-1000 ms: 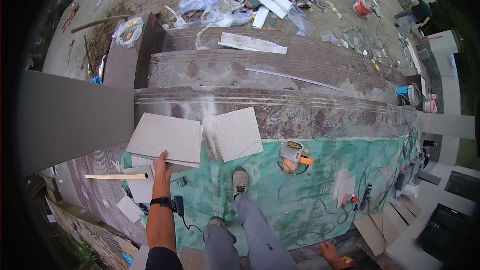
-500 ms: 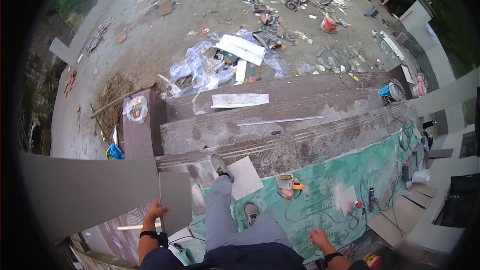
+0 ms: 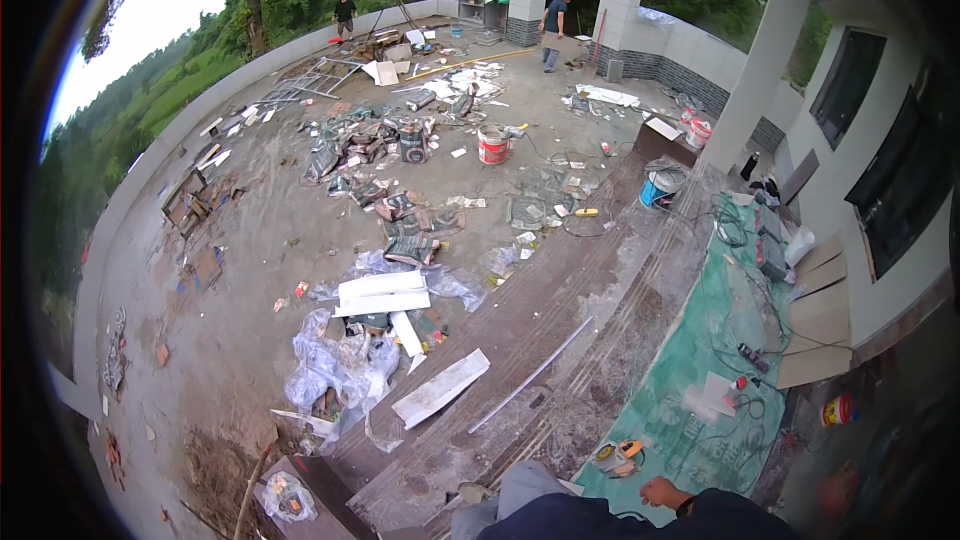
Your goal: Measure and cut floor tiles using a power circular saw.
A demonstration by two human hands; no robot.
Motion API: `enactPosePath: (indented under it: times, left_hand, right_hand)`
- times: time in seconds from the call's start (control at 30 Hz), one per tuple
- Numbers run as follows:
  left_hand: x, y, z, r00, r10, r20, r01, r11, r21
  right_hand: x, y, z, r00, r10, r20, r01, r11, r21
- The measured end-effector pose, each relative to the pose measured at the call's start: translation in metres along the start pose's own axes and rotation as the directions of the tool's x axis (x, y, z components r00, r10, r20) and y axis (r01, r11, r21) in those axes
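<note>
My right hand (image 3: pixel 662 492) hangs over the green sheet (image 3: pixel 665 430) at the lower edge, its fingers loosely curled with nothing seen in them. Just left of it on the sheet sits a grey-and-yellow device (image 3: pixel 618 455) whose kind I cannot make out. My left hand is out of view. A grey trouser leg (image 3: pixel 525 485) shows below, beside the brown stone steps (image 3: pixel 560 380).
A long thin strip (image 3: pixel 530 376) and a white board (image 3: pixel 441 388) lie on the steps. Blue bucket (image 3: pixel 661 185), red-and-white bucket (image 3: pixel 494 145) and dark bags (image 3: pixel 410 240) stand beyond. Cables and flat panels (image 3: pixel 815 325) lie right. Two people (image 3: pixel 552 30) are far off.
My view has swung up and to the right, bringing in trees, sky and a second person. My left hand, which was at the edge of a grey panel, has left the picture.
</note>
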State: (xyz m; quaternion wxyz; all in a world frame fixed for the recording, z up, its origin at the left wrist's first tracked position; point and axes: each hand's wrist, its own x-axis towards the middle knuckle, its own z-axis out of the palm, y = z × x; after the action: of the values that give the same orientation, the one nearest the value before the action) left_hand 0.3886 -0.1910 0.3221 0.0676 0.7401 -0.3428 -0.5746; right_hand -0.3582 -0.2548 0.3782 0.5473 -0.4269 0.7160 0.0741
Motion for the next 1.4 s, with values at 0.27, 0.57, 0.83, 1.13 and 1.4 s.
enactPosePath:
  times: [0.27,0.57,0.83,1.13,1.4]
  left_hand:
    - [0.03,0.055,-0.116,0.969,0.009,-0.247,0.019,0.994,0.109]
    - [0.175,0.213,-0.188,0.987,-0.001,-0.159,0.063,0.919,0.389]
    - [0.417,0.276,-0.217,0.997,-0.072,-0.031,0.077,0.798,0.598]
    - [0.702,0.206,-0.263,0.997,-0.027,0.069,-0.013,0.849,0.529]
    - [0.794,0.152,-0.263,0.979,-0.197,-0.058,0.197,0.818,0.541]
  right_hand:
    - [0.126,-0.104,0.045,0.986,-0.055,-0.158,0.082,0.983,0.167]
    - [0.327,-0.192,0.041,0.944,-0.004,-0.33,0.083,0.97,0.227]
    - [0.644,-0.221,0.057,0.861,0.396,-0.318,-0.163,0.808,0.566]
    - [0.909,-0.177,0.173,0.622,0.758,-0.199,-0.529,0.593,0.607]
    - [0.918,-0.172,0.208,0.464,0.732,-0.499,-0.594,0.675,0.438]
